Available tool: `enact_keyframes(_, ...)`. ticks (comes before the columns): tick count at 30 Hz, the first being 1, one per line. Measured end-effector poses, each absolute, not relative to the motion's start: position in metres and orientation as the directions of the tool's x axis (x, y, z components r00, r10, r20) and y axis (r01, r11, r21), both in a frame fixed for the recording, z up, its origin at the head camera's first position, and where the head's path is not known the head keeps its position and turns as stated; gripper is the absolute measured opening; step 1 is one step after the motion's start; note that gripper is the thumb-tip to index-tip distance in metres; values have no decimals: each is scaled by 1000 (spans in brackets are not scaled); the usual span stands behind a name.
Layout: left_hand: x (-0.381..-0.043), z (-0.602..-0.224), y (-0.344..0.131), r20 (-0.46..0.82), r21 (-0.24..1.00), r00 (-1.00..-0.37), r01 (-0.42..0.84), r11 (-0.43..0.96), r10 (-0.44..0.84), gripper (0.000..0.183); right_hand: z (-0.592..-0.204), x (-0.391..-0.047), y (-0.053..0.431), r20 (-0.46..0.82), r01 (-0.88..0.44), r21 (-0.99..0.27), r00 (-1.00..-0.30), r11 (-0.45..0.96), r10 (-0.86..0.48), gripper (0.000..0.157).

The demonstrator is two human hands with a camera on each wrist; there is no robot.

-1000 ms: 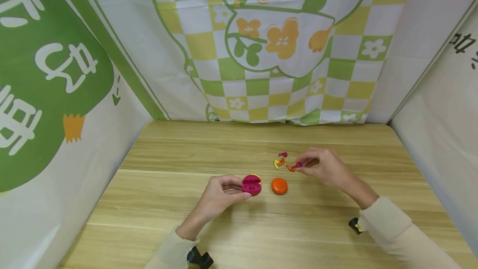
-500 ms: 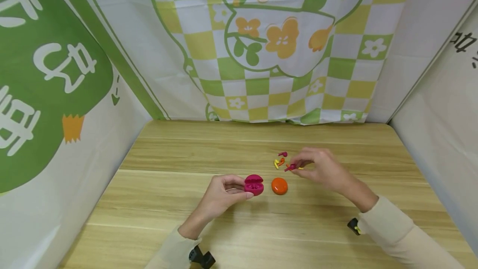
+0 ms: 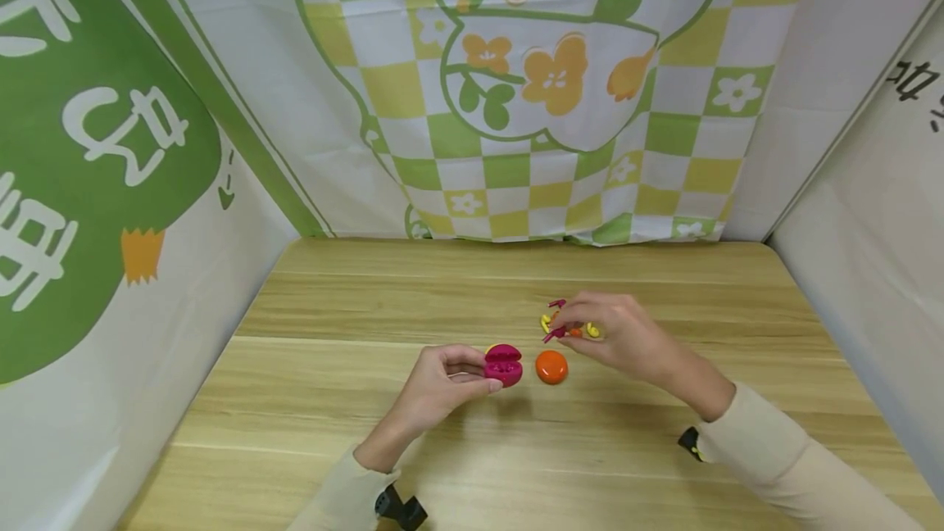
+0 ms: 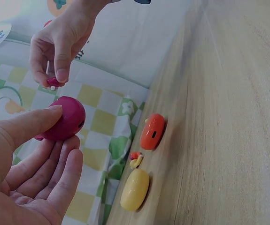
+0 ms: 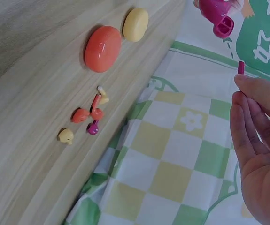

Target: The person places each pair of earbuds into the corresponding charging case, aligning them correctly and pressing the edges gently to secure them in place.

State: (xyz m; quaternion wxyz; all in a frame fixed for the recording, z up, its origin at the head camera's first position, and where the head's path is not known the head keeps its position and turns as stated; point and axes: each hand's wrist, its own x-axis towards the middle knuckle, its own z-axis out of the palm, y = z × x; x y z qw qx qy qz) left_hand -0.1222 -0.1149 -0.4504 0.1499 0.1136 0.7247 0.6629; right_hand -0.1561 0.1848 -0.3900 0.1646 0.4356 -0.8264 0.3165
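Sleeves [image 3: 767,441] in cream extend over the counter [image 3: 590,457], between its left and right edges, and the left hand [image 3: 437,383], nearest, grips an open magenta case [image 3: 503,371] between thumb and fingers, held up off the wood, with an orange case [image 3: 551,367] and a yellow case [image 4: 135,190] lying near it on the counter. Nearer the far edge, the right hand [image 3: 623,338] pinches a magenta earbud [image 3: 554,335] between thumb and fingertips, above the counter and close by five loose earbuds [image 5: 81,115]: two yellow, two orange and one magenta. Past the far edge hangs a checked curtain [image 3: 508,171] printed with orange flowers.
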Motion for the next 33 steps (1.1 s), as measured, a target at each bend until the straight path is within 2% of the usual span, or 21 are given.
enact_keyframes(10,-123,-449,-112,-56,996,-925,-25,86,376,29,-385,-156,176,596,-915,-193,-396,355,-698,33)
enact_keyframes(16,-122,-448,-110,-52,996,-923,-20,87,381,27,-383,-158,170,640,-958,-51,-249,283,-727,39)
enact_keyframes(20,-122,-448,-109,-52,997,-922,-23,80,384,27,-382,-158,166,645,-970,-17,-195,241,-739,20)
enact_keyframes(23,-122,-448,-109,-50,997,-921,-21,77,388,27,-384,-158,164,638,-971,-2,-186,240,-747,9)
enact_keyframes(28,-121,-447,-110,-36,997,-918,-4,81,395,27,-387,-157,162,647,-971,26,-164,237,-745,12)
enact_keyframes(33,-121,-447,-110,-30,997,-919,1,79,394,27,-392,-158,157,666,-970,113,-88,217,-741,33)
